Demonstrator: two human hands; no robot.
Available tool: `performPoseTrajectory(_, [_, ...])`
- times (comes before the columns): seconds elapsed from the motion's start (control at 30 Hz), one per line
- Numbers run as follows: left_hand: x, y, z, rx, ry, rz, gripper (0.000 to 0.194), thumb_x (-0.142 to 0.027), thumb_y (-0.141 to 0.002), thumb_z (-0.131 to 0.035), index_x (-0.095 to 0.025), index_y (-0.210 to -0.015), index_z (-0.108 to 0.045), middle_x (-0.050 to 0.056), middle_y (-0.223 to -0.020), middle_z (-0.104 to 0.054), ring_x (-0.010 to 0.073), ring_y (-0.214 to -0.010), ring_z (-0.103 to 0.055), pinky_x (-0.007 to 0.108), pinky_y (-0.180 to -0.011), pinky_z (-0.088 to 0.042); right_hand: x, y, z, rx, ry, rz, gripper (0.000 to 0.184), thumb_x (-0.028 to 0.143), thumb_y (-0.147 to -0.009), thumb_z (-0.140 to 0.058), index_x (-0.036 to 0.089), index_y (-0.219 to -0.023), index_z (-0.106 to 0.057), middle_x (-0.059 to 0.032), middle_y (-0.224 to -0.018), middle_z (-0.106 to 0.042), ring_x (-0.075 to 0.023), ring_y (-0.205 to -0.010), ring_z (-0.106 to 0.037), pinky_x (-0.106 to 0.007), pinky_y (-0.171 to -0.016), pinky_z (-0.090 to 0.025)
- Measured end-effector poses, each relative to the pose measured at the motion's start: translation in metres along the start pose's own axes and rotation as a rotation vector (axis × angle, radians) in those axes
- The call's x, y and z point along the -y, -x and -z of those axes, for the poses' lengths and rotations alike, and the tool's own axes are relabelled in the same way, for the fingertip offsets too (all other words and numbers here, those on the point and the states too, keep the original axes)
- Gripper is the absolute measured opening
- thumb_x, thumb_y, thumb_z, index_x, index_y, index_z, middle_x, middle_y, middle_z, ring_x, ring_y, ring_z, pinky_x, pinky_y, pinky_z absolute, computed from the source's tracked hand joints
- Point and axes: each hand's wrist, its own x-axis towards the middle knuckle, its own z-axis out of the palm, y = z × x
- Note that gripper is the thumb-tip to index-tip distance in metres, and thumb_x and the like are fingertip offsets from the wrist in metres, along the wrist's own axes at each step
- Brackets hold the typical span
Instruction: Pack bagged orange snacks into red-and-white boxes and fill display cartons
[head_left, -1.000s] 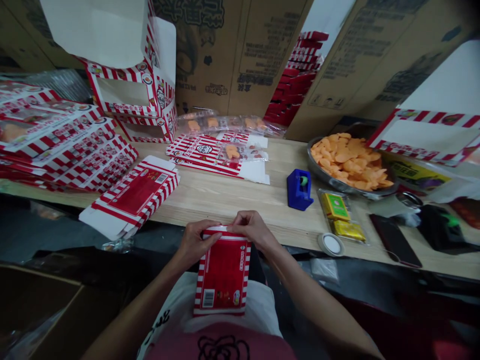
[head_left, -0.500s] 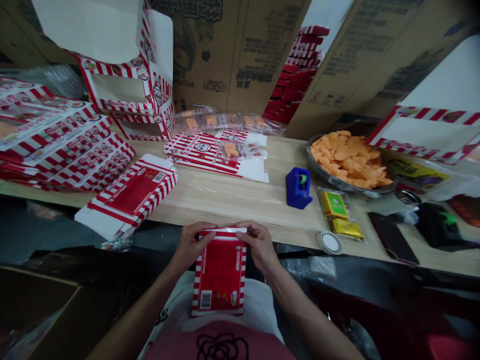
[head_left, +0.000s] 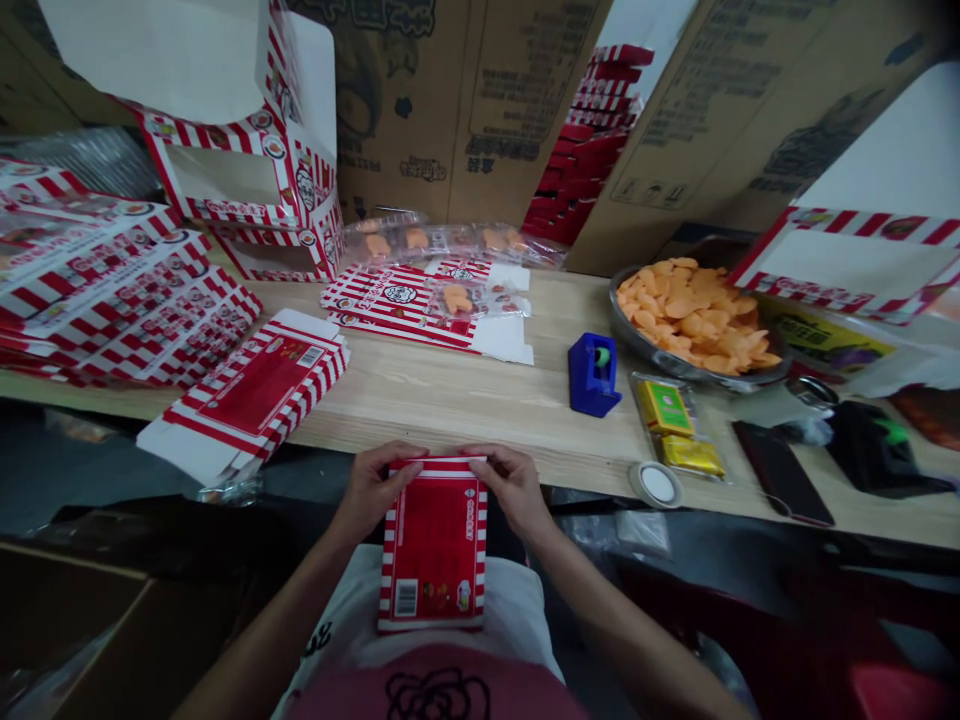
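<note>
The blue tape dispenser (head_left: 593, 375) stands on the wooden table (head_left: 442, 400), and nearer the person than it, off to its left, a red-and-white striped box (head_left: 435, 545) is held over the lap, its red panel with the barcode facing up. The left hand (head_left: 373, 490) has its fingers clamped on the far left corner of this box, thumb on the facing panel and the other fingers behind it; the right hand (head_left: 516, 490) pinches the far right corner in the same way, thumb on top. To the left of the dispenser and farther back lie flat striped cartons (head_left: 367, 310), with a clear packet (head_left: 459, 298) holding an orange piece on top of them. Well to its left, a small pile of folded cartons (head_left: 262, 390) juts over the table edge, and beyond that rises a large stack of striped boxes (head_left: 120, 290). Just to the dispenser's right sits a metal bowl (head_left: 652, 350) heaped with orange pieces (head_left: 690, 310). Nearer the person and right of the dispenser are a bag of yellow packets (head_left: 690, 455), a round white container (head_left: 657, 484) and, farther right, a dark phone (head_left: 781, 472).
</note>
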Motion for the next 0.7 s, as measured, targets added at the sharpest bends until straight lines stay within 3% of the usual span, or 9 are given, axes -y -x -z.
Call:
performPoseTrajectory(0.17, [0.008, 0.001, -0.006, -0.002, 0.071, 0.054, 0.008, -0.025, -0.069, -0.073, -0.017, -0.071, -0.072, 0.006, -0.084, -0.073, 0.0189, -0.082, -0.066, 0.029, -0.078, -0.05, -0.016, 0.011, 0.004, -0.014, 0.138, 0.153, 0.013, 0.032, -0.079, -0.067, 0.024, -0.087, -0.073, -0.0051, -0.097, -0.072, -0.0212, -0.093, -0.065, -0.035, -0.087, -0.048])
performPoseTrajectory(0.27, [0.011, 0.001, -0.009, -0.02, 0.253, 0.263, 0.018, -0.029, -0.061, -0.079, -0.017, -0.068, -0.068, 0.003, -0.082, -0.072, 0.0181, -0.073, -0.066, 0.028, -0.069, -0.052, -0.02, 0.019, 0.002, 0.007, 0.163, 0.209, 0.017, 0.034, -0.081, -0.065, 0.024, -0.094, -0.07, -0.0057, -0.101, -0.07, -0.0216, -0.096, -0.064, -0.036, -0.087, -0.048])
performPoseTrajectory(0.37, [0.009, -0.004, -0.013, 0.038, 0.353, 0.493, 0.036, -0.03, -0.055, -0.083, -0.019, -0.085, -0.068, 0.001, -0.077, -0.071, 0.0189, -0.065, -0.066, 0.03, -0.062, -0.053, -0.024, 0.025, -0.001, -0.025, 0.22, 0.26, 0.019, 0.033, -0.084, -0.061, 0.024, -0.1, -0.066, -0.0055, -0.1, -0.068, -0.0206, -0.096, -0.063, -0.034, -0.086, -0.048])
performPoseTrajectory(0.43, [0.006, -0.009, -0.015, 0.066, 0.36, 0.539, 0.043, -0.031, -0.053, -0.084, -0.019, -0.091, -0.066, 0.001, -0.08, -0.072, 0.0207, -0.067, -0.068, 0.032, -0.063, -0.055, -0.023, 0.021, 0.004, -0.028, 0.247, 0.289, 0.027, 0.03, -0.084, -0.061, 0.025, -0.11, -0.061, -0.0058, -0.109, -0.066, -0.0202, -0.101, -0.061, -0.034, -0.088, -0.048])
performPoseTrajectory(0.5, [0.004, -0.013, -0.016, 0.066, 0.355, 0.527, 0.041, -0.031, -0.052, -0.085, -0.018, -0.086, -0.066, 0.002, -0.08, -0.072, 0.0214, -0.067, -0.068, 0.031, -0.062, -0.055, -0.015, 0.009, 0.023, -0.077, 0.268, 0.328, 0.042, 0.031, -0.081, -0.063, 0.027, -0.122, -0.053, -0.0069, -0.12, -0.061, -0.0204, -0.105, -0.059, -0.034, -0.086, -0.049])
performPoseTrajectory(0.57, [0.002, -0.015, -0.017, 0.059, 0.348, 0.501, 0.038, -0.031, -0.052, -0.085, -0.017, -0.081, -0.065, 0.001, -0.08, -0.072, 0.021, -0.067, -0.068, 0.029, -0.06, -0.055, 0.002, -0.011, 0.057, -0.306, 0.33, 0.384, 0.045, 0.034, -0.08, -0.062, 0.026, -0.123, -0.051, -0.0086, -0.119, -0.059, -0.0202, -0.1, -0.06, -0.033, -0.078, -0.051])
performPoseTrajectory(0.63, [0.001, -0.015, -0.017, 0.055, 0.351, 0.501, 0.037, -0.03, -0.051, -0.085, -0.017, -0.079, -0.065, 0.001, -0.079, -0.072, 0.0207, -0.066, -0.068, 0.029, -0.059, -0.055, 0.022, -0.035, 0.1, -0.731, 0.471, 0.419, 0.029, 0.036, -0.079, -0.058, 0.02, -0.103, -0.06, -0.0099, -0.105, -0.061, -0.0201, -0.09, -0.059, -0.032, -0.071, -0.049])
performPoseTrajectory(0.7, [0.0, -0.014, -0.017, 0.049, 0.363, 0.524, 0.036, -0.029, -0.05, -0.086, -0.018, -0.077, -0.065, 0.001, -0.077, -0.071, 0.0202, -0.063, -0.068, 0.029, -0.057, -0.055, 0.038, -0.058, 0.141, -0.977, 0.585, 0.338, 0.024, 0.037, -0.074, -0.058, 0.016, -0.086, -0.064, -0.0106, -0.097, -0.062, -0.0203, -0.084, -0.057, -0.031, -0.068, -0.048])
